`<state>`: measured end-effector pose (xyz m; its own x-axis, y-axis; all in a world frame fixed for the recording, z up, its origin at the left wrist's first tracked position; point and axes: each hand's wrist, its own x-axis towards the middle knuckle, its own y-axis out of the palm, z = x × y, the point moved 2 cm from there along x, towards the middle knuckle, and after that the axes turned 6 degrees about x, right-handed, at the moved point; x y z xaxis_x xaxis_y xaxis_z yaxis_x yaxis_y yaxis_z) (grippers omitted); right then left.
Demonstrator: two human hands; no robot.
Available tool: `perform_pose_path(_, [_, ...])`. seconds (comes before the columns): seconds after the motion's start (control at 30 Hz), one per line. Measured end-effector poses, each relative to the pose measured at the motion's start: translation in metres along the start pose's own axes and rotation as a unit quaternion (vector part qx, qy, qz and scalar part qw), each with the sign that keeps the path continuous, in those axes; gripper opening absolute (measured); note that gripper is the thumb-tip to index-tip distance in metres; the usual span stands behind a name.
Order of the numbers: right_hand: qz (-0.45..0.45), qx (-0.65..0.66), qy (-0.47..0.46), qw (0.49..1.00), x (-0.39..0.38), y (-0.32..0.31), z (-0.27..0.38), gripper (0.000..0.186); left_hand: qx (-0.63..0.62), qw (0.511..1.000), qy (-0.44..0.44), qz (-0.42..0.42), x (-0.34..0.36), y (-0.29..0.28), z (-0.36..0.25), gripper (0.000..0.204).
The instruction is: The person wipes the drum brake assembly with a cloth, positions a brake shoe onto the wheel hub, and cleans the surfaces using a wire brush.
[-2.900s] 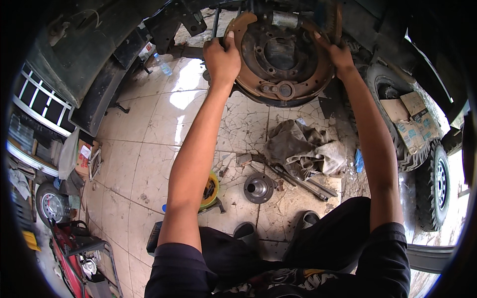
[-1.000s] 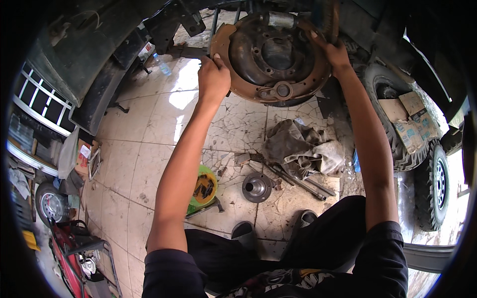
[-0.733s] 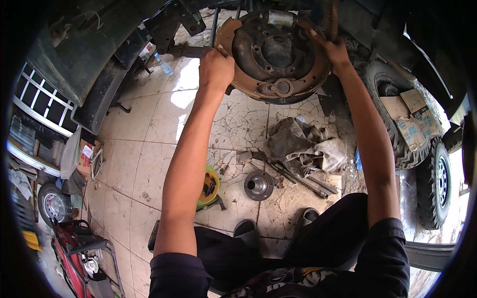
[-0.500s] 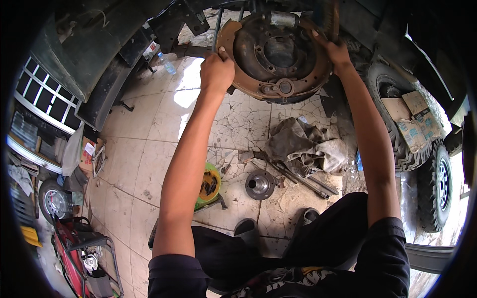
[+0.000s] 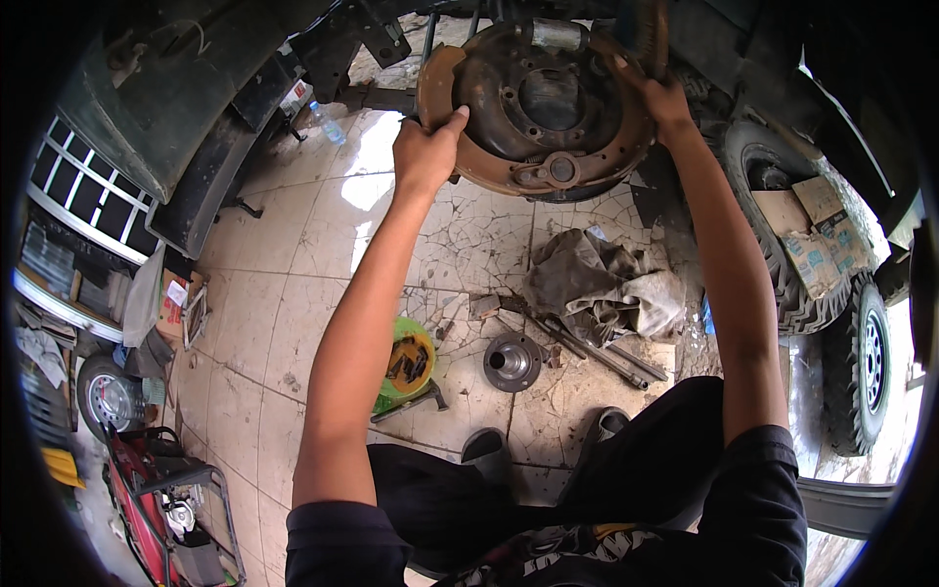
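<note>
A drum brake's dark round backing plate (image 5: 486, 88) is mounted under the vehicle in front of me. My left hand (image 5: 428, 147) grips the rusty left brake shoe (image 5: 438, 83), its thumb on the inner edge and the fingers curled behind. The shoe's upper end stands out from the plate. My right hand (image 5: 657, 98) is closed around the upper part of the right brake shoe (image 5: 634, 127), in shadow. A silver wheel cylinder (image 5: 558, 37) sits at the top of the plate. At the bottom, a round adjuster piece (image 5: 561, 170) lies between the shoes' lower ends.
On the cracked tile floor lie a crumpled grey cloth (image 5: 606, 289), a flanged metal hub (image 5: 512, 363), metal bars (image 5: 597, 354) and a green tub (image 5: 406, 367) with dark parts. Tyres (image 5: 866, 367) and cardboard (image 5: 822, 235) stand right, a red machine (image 5: 142, 499) lower left.
My left hand has shifted its grip, the thumb now lower and further right. The left shoe's upper end has moved outward to the left. My right hand stays in place.
</note>
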<state>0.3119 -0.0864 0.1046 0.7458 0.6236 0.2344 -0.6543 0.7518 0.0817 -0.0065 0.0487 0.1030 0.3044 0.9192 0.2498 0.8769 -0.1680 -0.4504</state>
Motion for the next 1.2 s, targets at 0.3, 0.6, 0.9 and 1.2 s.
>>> perform_pose_path(0.3, [-0.010,0.011,-0.007,1.000,-0.002,0.002,0.000,0.074,0.073,0.996,0.001,-0.049,-0.009,0.001,0.004,0.061])
perform_pose_path(0.6, [0.028,0.030,-0.020,0.999,0.006,0.000,-0.004,0.069,0.003,0.994,-0.008,-0.105,-0.027,0.008,-0.003,0.058])
perform_pose_path(0.9, [0.032,0.019,-0.008,0.999,0.004,-0.001,-0.002,0.077,-0.143,0.986,-0.041,-0.071,-0.018,0.017,0.013,0.056])
perform_pose_path(1.2, [-0.040,-0.071,0.018,0.997,0.002,-0.008,0.001,0.101,-0.398,0.914,-0.065,-0.047,-0.028,0.041,0.017,0.046])
